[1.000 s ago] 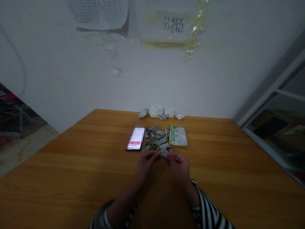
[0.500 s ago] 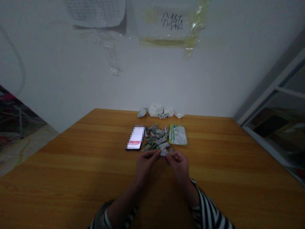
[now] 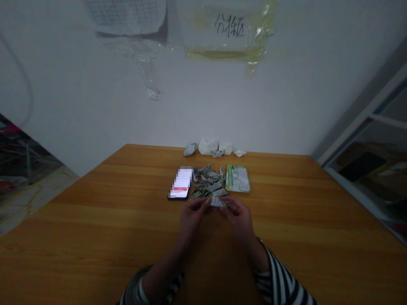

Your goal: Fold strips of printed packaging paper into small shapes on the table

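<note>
My left hand (image 3: pixel 192 216) and my right hand (image 3: pixel 239 216) meet over the wooden table (image 3: pixel 95 220), both pinching one small folded paper piece (image 3: pixel 217 202) printed in green and white. Just beyond my fingertips lies a pile of several similar folded pieces (image 3: pixel 208 183). A green and white printed sheet (image 3: pixel 237 179) lies flat to the right of the pile. A phone (image 3: pixel 181 183) with a lit screen lies to its left.
Crumpled white paper bits (image 3: pixel 212 147) sit at the table's far edge against the white wall. Taped sheets hang on the wall above. A metal frame (image 3: pixel 365 123) stands to the right; clutter lies on the floor at left.
My hands have drawn slightly closer together around the folded piece, fingers working it. Nothing else on the table has moved.
</note>
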